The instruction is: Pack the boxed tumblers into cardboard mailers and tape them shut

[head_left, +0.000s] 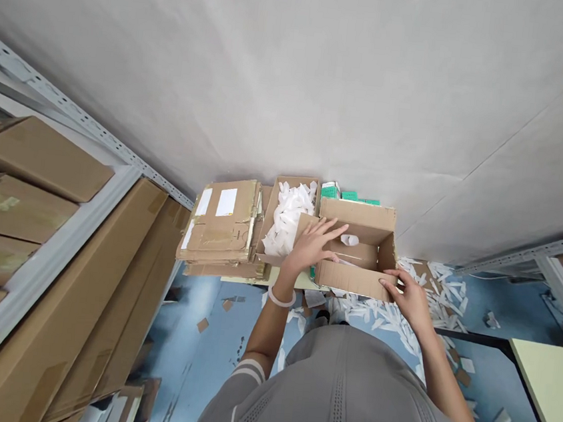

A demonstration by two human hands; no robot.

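Observation:
In front of me stands an open cardboard box (350, 276), with one small white piece of paper (349, 240) lying inside. My left hand (312, 246) is spread with fingers apart over the box's left side, by a raised flap. At the near right corner my right hand (406, 294) grips the box's edge between thumb and fingers. Just left of it is another cardboard box (273, 223), filled with crumpled white paper (291, 215). Behind the open box several green-and-white small boxes (348, 195) show their tops.
Flattened cartons (222, 225) are stacked on the table's left part. Shelving (73, 229) with cardboard boxes runs along the left. White paper scraps (386, 316) litter the blue floor. A pale tabletop (549, 393) juts in at right, and a grey wall (296, 71) rises behind.

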